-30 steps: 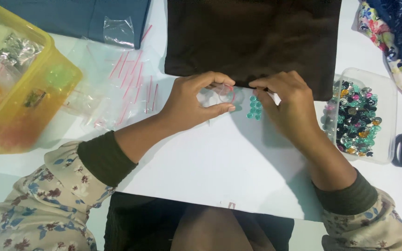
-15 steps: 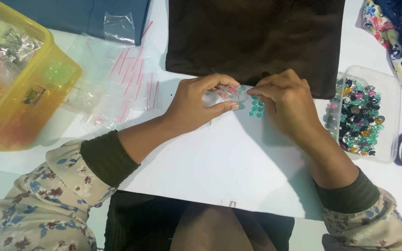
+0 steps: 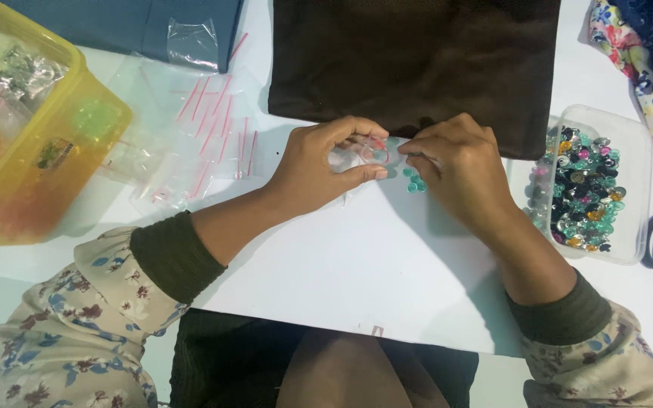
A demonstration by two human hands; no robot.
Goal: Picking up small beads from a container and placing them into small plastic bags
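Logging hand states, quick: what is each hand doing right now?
Left hand: pinching a small clear bag.
Right hand: fingertips pinched over teal beads; contents unclear.

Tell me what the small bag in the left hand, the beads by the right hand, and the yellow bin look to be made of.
Small bag: thin clear plastic film; the left hand shows through it. Teal beads beside the right hand: glossy, probably plastic or glass; the view cannot settle which. Yellow bin: translucent rigid plastic; contents glow through its wall.
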